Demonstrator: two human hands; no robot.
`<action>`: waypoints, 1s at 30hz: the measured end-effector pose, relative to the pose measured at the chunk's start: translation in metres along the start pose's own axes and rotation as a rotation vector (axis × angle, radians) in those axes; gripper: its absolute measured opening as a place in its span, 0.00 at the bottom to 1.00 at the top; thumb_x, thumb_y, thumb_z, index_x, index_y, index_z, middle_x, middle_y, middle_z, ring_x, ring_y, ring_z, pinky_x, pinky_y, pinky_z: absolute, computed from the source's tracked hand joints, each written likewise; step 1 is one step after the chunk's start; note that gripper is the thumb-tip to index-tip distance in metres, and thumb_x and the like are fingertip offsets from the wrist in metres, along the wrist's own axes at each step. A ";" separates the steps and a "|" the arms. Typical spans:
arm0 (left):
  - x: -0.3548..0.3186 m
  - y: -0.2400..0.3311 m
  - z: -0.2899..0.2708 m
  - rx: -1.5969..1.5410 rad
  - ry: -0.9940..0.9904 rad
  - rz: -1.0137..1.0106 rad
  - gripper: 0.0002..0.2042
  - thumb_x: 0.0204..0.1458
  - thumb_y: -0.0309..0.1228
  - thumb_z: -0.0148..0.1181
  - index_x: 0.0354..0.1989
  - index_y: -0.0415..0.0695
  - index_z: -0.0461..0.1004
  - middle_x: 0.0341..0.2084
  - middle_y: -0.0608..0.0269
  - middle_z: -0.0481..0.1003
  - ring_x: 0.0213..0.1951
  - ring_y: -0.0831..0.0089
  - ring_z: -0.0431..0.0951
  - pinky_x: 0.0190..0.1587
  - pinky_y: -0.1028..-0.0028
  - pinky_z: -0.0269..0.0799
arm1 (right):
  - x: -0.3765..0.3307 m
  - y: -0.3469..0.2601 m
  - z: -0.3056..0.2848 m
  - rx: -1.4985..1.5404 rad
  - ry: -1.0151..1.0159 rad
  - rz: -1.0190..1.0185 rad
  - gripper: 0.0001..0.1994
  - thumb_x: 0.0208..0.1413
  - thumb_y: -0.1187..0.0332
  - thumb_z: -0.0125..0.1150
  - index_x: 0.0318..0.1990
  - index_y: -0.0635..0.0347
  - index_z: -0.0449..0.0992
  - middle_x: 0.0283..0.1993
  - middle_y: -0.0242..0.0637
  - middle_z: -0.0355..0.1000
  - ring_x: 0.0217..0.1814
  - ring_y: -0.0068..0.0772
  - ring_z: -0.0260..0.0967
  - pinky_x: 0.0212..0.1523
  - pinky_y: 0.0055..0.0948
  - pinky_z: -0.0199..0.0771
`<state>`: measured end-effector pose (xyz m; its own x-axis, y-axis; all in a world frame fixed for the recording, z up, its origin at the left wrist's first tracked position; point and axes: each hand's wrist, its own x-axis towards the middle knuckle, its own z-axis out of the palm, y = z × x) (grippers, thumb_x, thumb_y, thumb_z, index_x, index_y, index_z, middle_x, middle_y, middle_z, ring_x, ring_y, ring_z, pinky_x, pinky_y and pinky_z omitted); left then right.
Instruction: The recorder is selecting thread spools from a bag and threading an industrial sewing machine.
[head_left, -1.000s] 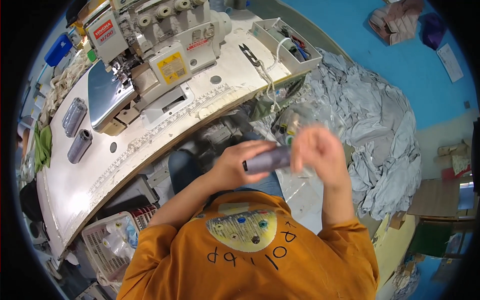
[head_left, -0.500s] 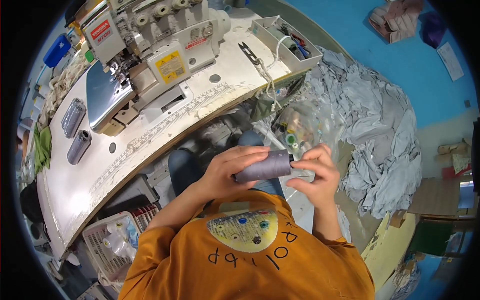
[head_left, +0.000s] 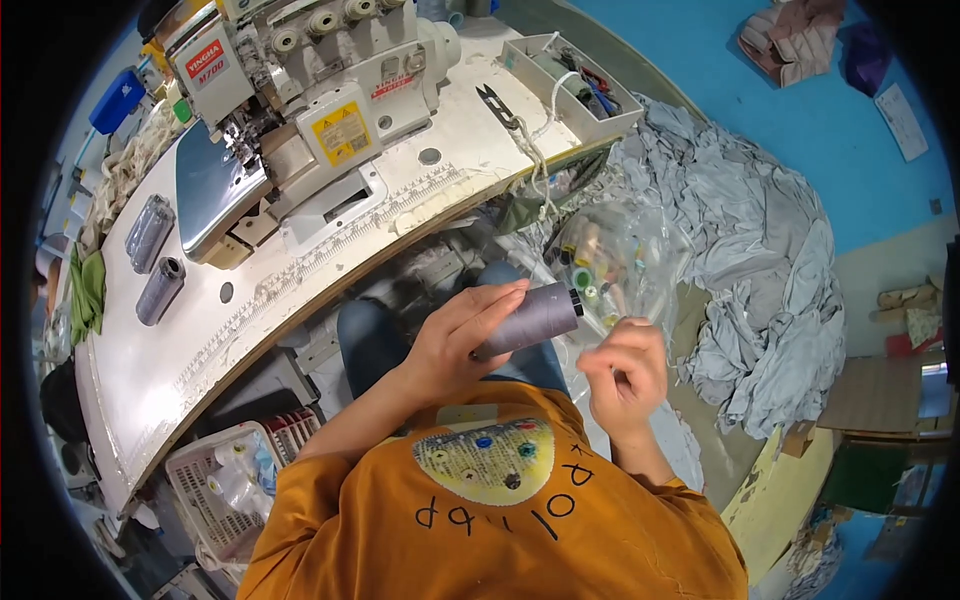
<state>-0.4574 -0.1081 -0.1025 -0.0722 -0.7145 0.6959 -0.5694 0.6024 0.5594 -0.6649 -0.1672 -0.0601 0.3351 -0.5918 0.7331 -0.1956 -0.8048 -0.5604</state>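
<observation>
The white bench [head_left: 330, 290] curves across the upper left of the view, and a heap of grey cloth [head_left: 760, 260] lies on the blue floor past its right end. A white sewing machine [head_left: 310, 90] stands on the bench near its far edge, with a shiny metal plate on its left side. At the far right corner of the bench sits an open white tray [head_left: 570, 75] with small tools inside, and a black thread snipper [head_left: 497, 102] lies just beside it. Near the left end of the bench two grey thread cones [head_left: 152, 258] lie on their sides, one near the other. Under the near edge of the bench, at the lower left, stands a white plastic basket [head_left: 235, 480].

The person wears an orange shirt (the forearms come from the lower edge). The left hand [head_left: 455, 340] is closed around a grey thread spool [head_left: 530, 320], which is held in the air in front of the chest, below the near edge of the bench, lying almost flat with its dark end to the right. The right hand [head_left: 625, 375] is just beside this end, fingers curled and the tips pinched together; what it pinches is too thin to see. A clear plastic bag [head_left: 610, 265] with small coloured spools lies just behind the hands.
</observation>
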 end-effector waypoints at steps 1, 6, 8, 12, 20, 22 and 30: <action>-0.002 -0.002 0.001 0.003 0.020 -0.003 0.41 0.26 0.16 0.70 0.58 0.40 0.64 0.53 0.48 0.71 0.48 0.53 0.75 0.48 0.64 0.74 | 0.002 -0.007 -0.004 0.204 -0.117 0.059 0.05 0.44 0.77 0.69 0.27 0.60 0.78 0.30 0.34 0.67 0.29 0.31 0.64 0.32 0.27 0.65; -0.003 -0.003 0.004 0.011 0.049 -0.005 0.42 0.26 0.16 0.70 0.59 0.40 0.63 0.53 0.49 0.71 0.49 0.53 0.75 0.49 0.65 0.74 | 0.001 -0.001 -0.026 1.047 -0.484 0.176 0.10 0.48 0.68 0.67 0.20 0.60 0.75 0.30 0.35 0.69 0.30 0.33 0.67 0.32 0.28 0.67; -0.003 -0.002 0.003 0.019 0.062 -0.003 0.42 0.26 0.16 0.71 0.59 0.39 0.62 0.53 0.49 0.71 0.49 0.53 0.75 0.49 0.65 0.74 | -0.003 0.019 -0.020 1.032 -0.410 0.130 0.13 0.50 0.61 0.67 0.28 0.63 0.75 0.35 0.37 0.70 0.35 0.30 0.68 0.36 0.29 0.68; -0.005 -0.007 0.004 0.000 0.027 0.042 0.43 0.26 0.18 0.71 0.60 0.39 0.62 0.55 0.49 0.69 0.51 0.53 0.74 0.50 0.65 0.73 | 0.012 0.013 0.014 0.496 -0.112 0.521 0.27 0.42 0.60 0.73 0.48 0.62 0.70 0.50 0.39 0.69 0.51 0.31 0.67 0.52 0.31 0.66; -0.007 0.000 0.009 -0.202 0.140 -0.171 0.39 0.33 0.28 0.75 0.59 0.44 0.63 0.57 0.52 0.64 0.52 0.54 0.72 0.51 0.65 0.73 | 0.002 0.032 0.024 0.746 -0.391 0.927 0.29 0.42 0.68 0.75 0.52 0.62 0.68 0.43 0.38 0.73 0.37 0.26 0.74 0.33 0.23 0.75; -0.009 -0.001 0.006 -0.305 0.174 -0.248 0.36 0.33 0.29 0.76 0.56 0.45 0.66 0.58 0.52 0.62 0.52 0.56 0.73 0.50 0.66 0.73 | 0.003 0.030 0.026 0.771 -0.359 1.008 0.27 0.44 0.69 0.74 0.52 0.63 0.69 0.41 0.37 0.72 0.34 0.23 0.72 0.28 0.21 0.73; -0.020 -0.011 0.009 -0.990 0.226 -0.661 0.23 0.54 0.29 0.63 0.56 0.40 0.64 0.52 0.58 0.69 0.50 0.68 0.74 0.46 0.70 0.77 | 0.000 0.026 0.028 0.796 -0.321 0.885 0.16 0.56 0.64 0.65 0.47 0.62 0.72 0.31 0.30 0.72 0.31 0.16 0.68 0.32 0.17 0.69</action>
<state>-0.4569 -0.1038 -0.1271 0.1972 -0.9683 0.1532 0.4375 0.2268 0.8701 -0.6440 -0.1868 -0.0861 0.6059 -0.7911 -0.0833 0.1083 0.1857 -0.9766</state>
